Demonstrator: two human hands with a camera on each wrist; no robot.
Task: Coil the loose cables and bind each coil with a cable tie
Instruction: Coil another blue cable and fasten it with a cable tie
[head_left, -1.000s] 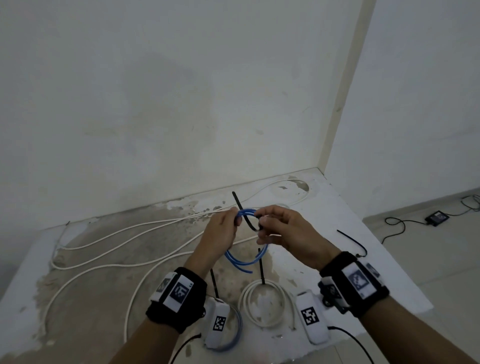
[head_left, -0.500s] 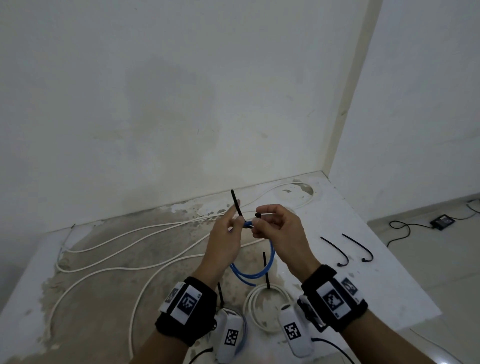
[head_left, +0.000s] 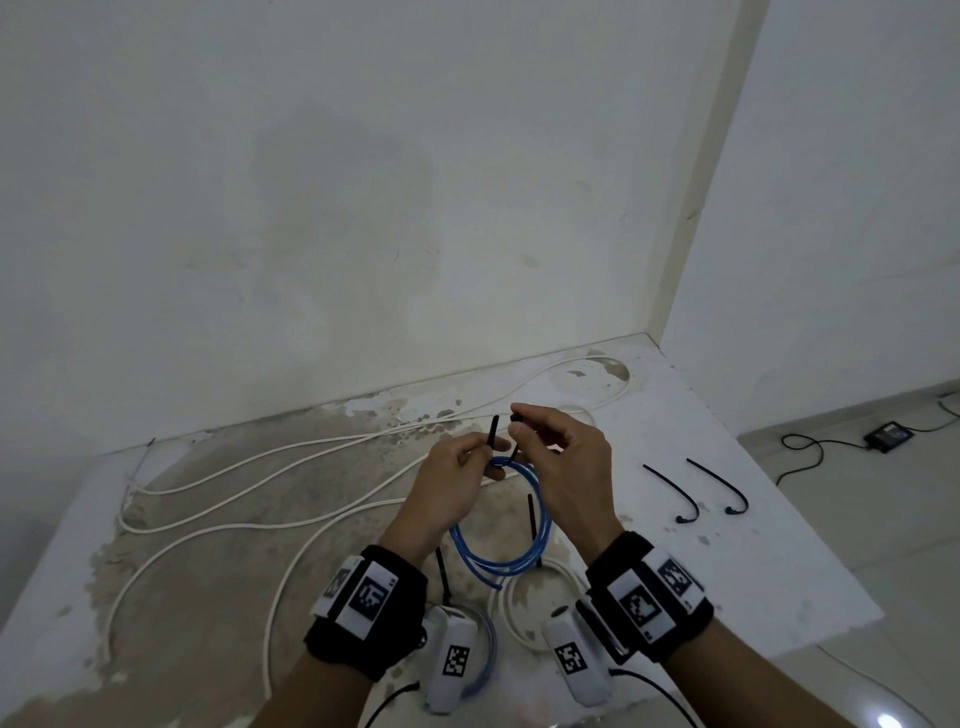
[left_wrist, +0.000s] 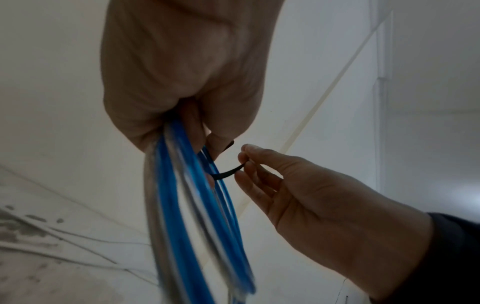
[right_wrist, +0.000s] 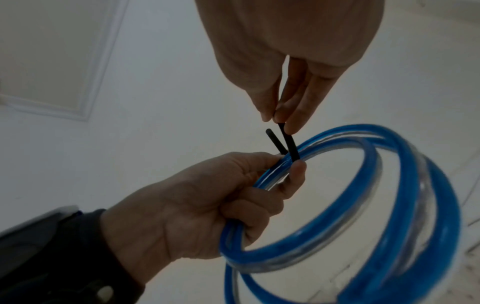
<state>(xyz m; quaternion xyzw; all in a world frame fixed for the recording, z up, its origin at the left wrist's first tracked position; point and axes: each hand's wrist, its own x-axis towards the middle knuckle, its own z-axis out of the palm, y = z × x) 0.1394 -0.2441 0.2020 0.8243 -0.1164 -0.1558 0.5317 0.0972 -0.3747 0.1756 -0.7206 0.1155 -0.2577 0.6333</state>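
A blue cable coil (head_left: 519, 552) hangs in the air over the table, and my left hand (head_left: 488, 457) grips its top between thumb and fingers. A black cable tie (right_wrist: 288, 142) is looped round the strands at that spot. My right hand (head_left: 519, 427) pinches one end of the tie just above the coil. The other end (head_left: 493, 430) sticks up free beside my left thumb. The right wrist view shows the coil (right_wrist: 405, 185) and both tie ends above my left hand (right_wrist: 207, 195). In the left wrist view the tie (left_wrist: 228, 171) runs from the coil (left_wrist: 182, 205) to my right fingertips (left_wrist: 242, 162).
A long loose white cable (head_left: 260, 467) snakes across the stained table (head_left: 779, 582). A white coil (head_left: 511, 610) with a black tie lies below my hands, and another coil (head_left: 485, 662) lies under my left wrist. Two spare black ties (head_left: 675, 493) (head_left: 727, 488) lie to the right. The wall stands close behind.
My right hand has risen a little with the tie's end, so both tie ends now stand above the coil. My left hand has kept its hold on the coil.
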